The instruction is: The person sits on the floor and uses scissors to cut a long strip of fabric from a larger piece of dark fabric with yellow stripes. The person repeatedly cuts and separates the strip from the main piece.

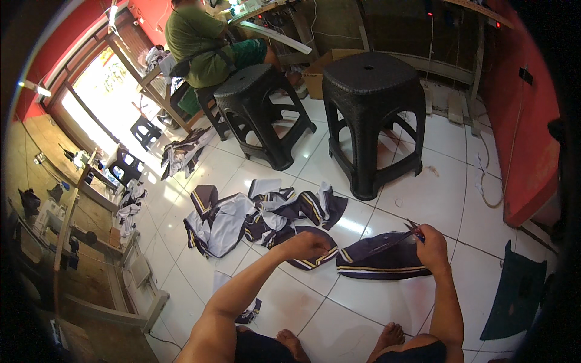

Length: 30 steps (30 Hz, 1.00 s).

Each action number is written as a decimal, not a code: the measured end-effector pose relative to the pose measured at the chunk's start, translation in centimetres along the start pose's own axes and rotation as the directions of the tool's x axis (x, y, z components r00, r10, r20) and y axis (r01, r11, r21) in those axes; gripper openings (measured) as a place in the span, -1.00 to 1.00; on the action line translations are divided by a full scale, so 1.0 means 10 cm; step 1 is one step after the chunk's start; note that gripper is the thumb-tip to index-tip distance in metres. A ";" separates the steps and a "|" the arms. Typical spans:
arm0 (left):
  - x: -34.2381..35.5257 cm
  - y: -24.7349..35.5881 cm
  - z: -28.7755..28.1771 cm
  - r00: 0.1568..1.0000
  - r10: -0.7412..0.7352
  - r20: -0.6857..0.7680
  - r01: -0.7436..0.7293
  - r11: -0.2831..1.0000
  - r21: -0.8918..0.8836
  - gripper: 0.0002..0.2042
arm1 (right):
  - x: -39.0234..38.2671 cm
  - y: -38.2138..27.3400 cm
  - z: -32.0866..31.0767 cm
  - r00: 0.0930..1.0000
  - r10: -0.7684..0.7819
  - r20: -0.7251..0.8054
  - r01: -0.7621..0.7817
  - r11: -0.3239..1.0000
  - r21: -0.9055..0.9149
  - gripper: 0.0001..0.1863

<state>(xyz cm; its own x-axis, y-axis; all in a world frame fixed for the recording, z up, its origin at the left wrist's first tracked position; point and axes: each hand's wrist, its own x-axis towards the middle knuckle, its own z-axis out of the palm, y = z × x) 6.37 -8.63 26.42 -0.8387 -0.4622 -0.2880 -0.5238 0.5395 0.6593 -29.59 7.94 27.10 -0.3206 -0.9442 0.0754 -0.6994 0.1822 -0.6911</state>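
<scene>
Left hand [305,246]: I see its fingers bent and drawn together at the striped edge of a dark cloth [310,262]; I cannot tell if they are clamped on this edge or only touch it.
Right hand [433,247]: it is closed around the snips [414,227], whose pointed blades stick out past the fingers, toward the upper left in my view.
Panel [378,255]: this dark piece is between the two hands, just to the right of the left fingertips, and its other end reaches the right hand. White and yellow stripes run along its side nearest to the person. I cannot tell if the right hand grips it too.
Pile [227,222]: crumpled white and dark pieces, some striped, lie on the tiles [357,308], to the left of the left hand and beyond it.
Stools: I see the near stool [372,75], black, beyond the right hand; the far stool [245,83], also black, is well beyond the left hand.
Green cloth [513,296]: it lies to the right of the right hand, nearer to the person.
Other person [196,45]: seated, in a green shirt, well beyond the left hand.
</scene>
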 end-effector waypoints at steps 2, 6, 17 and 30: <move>0.05 0.12 0.08 0.997 0.075 -0.031 -0.075 0.997 -0.014 -0.66 | -0.05 -0.17 0.03 0.998 -0.059 0.027 0.059 0.998 0.009 -0.79; 0.31 0.58 0.34 0.924 0.316 -0.213 -0.319 0.948 0.025 -0.56 | -0.22 -0.62 0.11 0.961 -0.261 0.092 0.256 0.964 0.071 -0.78; 0.27 1.13 0.27 0.967 0.191 -0.166 -0.207 0.975 -0.082 -0.70 | -0.35 -0.89 -0.03 0.943 -0.315 0.110 0.292 0.939 0.182 -0.75; -0.41 1.88 -1.02 0.520 0.502 -0.690 -0.471 0.843 0.258 -0.35 | -0.30 -0.65 -0.03 0.986 -0.163 0.037 0.149 0.957 0.250 -0.79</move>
<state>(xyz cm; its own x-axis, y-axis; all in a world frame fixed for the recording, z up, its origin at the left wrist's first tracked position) 1.47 -3.82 47.07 -0.5965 -0.4555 0.6608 -0.0850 0.8546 0.5123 -24.26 9.70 31.61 -0.1782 -0.9707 0.1610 -0.5570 -0.0353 -0.8297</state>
